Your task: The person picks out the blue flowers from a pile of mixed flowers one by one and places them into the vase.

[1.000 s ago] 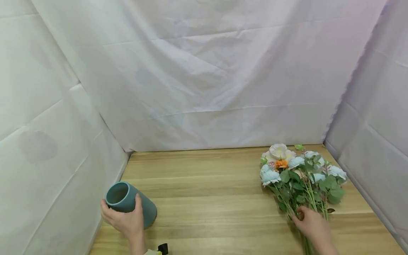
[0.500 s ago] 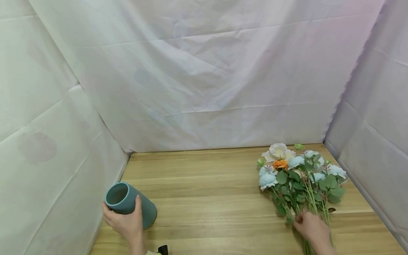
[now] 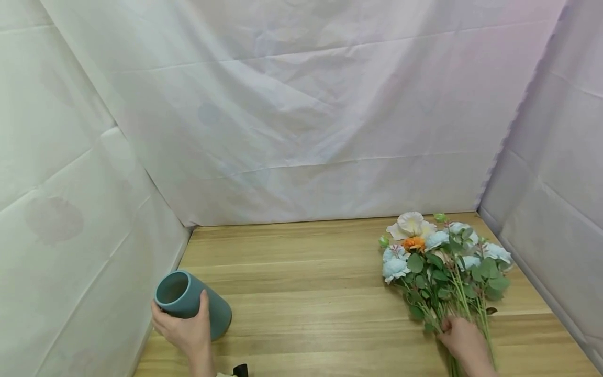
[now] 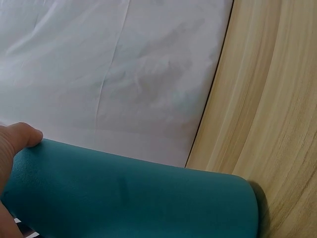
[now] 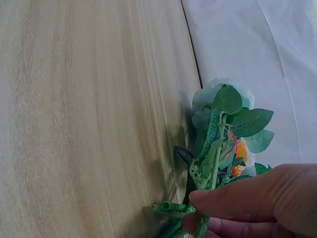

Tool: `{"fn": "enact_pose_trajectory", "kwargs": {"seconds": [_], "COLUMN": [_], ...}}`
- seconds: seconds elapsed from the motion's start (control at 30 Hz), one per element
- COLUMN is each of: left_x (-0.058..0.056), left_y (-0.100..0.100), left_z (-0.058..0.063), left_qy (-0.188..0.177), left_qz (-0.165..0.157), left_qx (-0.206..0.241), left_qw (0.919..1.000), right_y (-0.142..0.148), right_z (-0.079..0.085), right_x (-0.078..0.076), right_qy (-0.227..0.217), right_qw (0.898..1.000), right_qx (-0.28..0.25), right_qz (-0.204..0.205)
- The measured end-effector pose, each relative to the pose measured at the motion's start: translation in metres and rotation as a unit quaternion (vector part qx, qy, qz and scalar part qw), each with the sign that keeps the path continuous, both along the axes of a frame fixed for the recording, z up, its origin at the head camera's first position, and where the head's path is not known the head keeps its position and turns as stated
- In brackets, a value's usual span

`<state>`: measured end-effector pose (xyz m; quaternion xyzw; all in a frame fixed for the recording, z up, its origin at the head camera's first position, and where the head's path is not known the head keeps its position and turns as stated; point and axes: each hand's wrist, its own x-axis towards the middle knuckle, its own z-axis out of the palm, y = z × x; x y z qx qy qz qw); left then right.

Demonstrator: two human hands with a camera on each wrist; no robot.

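A teal vase (image 3: 211, 309) with a round open mouth stands at the left of the table. My left hand (image 3: 183, 332) grips it near the rim, thumb on one side and fingers on the other; the left wrist view shows the vase's smooth side (image 4: 138, 193) and its base at the wood. Over on the right lies a bunch of flowers (image 3: 435, 256) with pale blue, white and orange heads and green leaves. My right hand (image 3: 464, 343) pinches green stems (image 5: 210, 171) between thumb and fingers, below the leaves. The lower stem ends are partly hidden under the hand.
The wooden table (image 3: 306, 309) spans between vase and flowers. White cloth (image 3: 301, 131) hangs behind it and along both sides. A small black object (image 3: 241, 370) shows by the left sleeve at the bottom edge.
My right hand has shifted slightly down along the stems, now pinching them. The blue flower heads at the bunch's left edge have moved a little left. The left hand and vase stay put.
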<state>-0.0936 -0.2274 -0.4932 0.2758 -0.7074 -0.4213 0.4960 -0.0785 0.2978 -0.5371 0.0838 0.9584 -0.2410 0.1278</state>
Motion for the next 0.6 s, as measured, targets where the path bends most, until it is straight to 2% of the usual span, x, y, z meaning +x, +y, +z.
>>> {"fn": "enact_pose_trajectory", "kwargs": {"seconds": [0.23, 0.6], "left_x": [0.0, -0.001], "left_y": [-0.002, -0.003], "left_z": [-0.003, -0.005], "left_qy": [-0.004, 0.001], "left_qz": [-0.002, 0.007], "left_qx": [0.01, 0.009], "left_qw": [0.9999, 0.9999], "right_y": [-0.002, -0.006], "right_z": [0.004, 0.019], "right_x": [0.006, 0.002], "right_qy": [0.04, 0.056], "right_qw": [0.999, 0.998], "right_qx": [0.014, -0.005], "right_qz": [-0.016, -0.013]}}
